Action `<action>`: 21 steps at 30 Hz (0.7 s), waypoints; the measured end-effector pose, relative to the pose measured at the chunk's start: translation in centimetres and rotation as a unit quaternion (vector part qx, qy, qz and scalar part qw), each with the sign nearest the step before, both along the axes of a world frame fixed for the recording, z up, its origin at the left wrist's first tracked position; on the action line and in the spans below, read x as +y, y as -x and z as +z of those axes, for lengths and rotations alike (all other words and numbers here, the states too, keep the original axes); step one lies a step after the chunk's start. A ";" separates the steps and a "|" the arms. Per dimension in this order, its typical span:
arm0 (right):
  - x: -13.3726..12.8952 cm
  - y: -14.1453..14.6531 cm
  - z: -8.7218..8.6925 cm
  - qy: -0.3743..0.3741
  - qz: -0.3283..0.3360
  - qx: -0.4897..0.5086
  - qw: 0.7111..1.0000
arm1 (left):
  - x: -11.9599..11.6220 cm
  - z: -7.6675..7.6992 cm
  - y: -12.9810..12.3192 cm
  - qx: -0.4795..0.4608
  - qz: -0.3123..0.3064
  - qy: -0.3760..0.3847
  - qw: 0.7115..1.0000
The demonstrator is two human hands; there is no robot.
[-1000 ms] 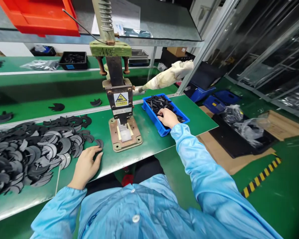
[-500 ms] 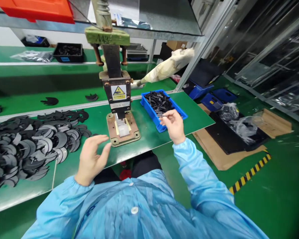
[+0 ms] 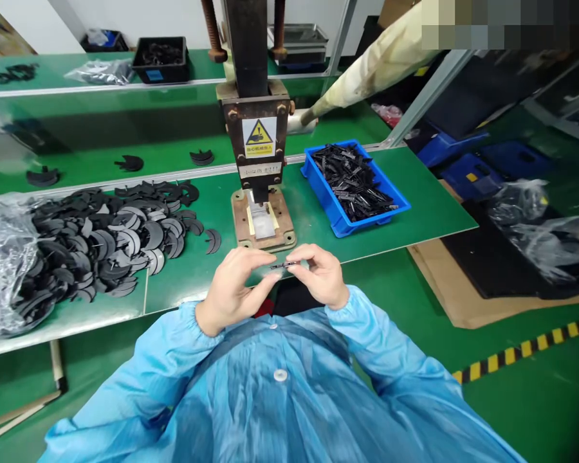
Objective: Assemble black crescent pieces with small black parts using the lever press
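A small black strip (image 3: pixel 284 264) is held between my two hands, in front of the press base. My right hand (image 3: pixel 321 275) pinches its right end between thumb and fingers. My left hand (image 3: pixel 238 283) has thumb and fingertips closed at its left end. Just beyond them stands the press (image 3: pixel 258 138) with a warning label, its lower tip over a pale block (image 3: pixel 264 225) on a rusty base plate (image 3: pixel 285 225). Right of the press, a blue bin (image 3: pixel 335 212) holds many black strips (image 3: pixel 350 177).
Curved dark pieces (image 3: pixel 110 251) lie heaped on the green table (image 3: pixel 174 286) at the left, beside a clear plastic bag (image 3: pixel 4 263). A black bin (image 3: pixel 161 61) stands on the back shelf. A wrapped lever (image 3: pixel 367 71) slants up right of the press.
The view has shifted down and closer. My right hand has moved from the blue bin to in front of the press with a black strip, and my left hand has come over to meet it.
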State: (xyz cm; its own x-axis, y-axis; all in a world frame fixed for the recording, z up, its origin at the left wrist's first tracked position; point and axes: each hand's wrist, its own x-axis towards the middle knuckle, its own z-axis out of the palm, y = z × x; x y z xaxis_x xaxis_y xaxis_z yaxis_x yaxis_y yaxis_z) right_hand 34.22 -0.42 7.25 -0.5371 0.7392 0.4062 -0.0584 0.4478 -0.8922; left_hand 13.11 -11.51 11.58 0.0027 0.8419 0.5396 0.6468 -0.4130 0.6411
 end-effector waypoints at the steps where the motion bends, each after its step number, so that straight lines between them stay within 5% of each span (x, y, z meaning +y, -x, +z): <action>1: -0.1 0.1 -0.1 0.000 0.002 0.000 1.000 | 0.0 0.0 0.0 0.005 -0.002 -0.009 1.000; 7: 0.3 0.5 0.3 -0.012 0.023 -0.012 1.000 | 1.1 -0.8 0.9 0.040 -0.023 -0.064 0.997; 10: 3.2 0.0 2.6 -0.040 -0.005 -0.006 0.999 | 3.3 -1.9 3.0 0.036 0.027 -0.047 0.998; 12: 6.1 -0.6 5.9 -0.092 -0.063 0.044 0.993 | 5.5 -2.9 5.0 0.027 0.082 -0.023 0.996; 16: 10.3 -1.1 15.7 -0.226 -0.105 0.165 0.954 | 10.1 -4.8 8.3 0.079 0.131 0.040 0.987; 19: 10.4 -0.2 21.8 -0.288 -0.071 0.172 0.939 | 12.1 -5.4 9.1 0.133 0.111 0.070 0.982; 21: 9.8 0.7 23.6 -0.300 -0.036 0.158 0.940 | 12.6 -5.4 9.1 0.164 0.088 0.082 0.979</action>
State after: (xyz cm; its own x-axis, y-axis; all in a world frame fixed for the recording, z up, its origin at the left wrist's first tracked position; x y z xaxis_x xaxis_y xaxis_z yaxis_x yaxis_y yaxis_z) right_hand 33.47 9.37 30.84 -0.2766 0.3550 0.8930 -0.2293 0.8780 -0.4201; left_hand 4.06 1.12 6.15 0.0003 0.9200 0.3918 0.8815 -0.1852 0.4344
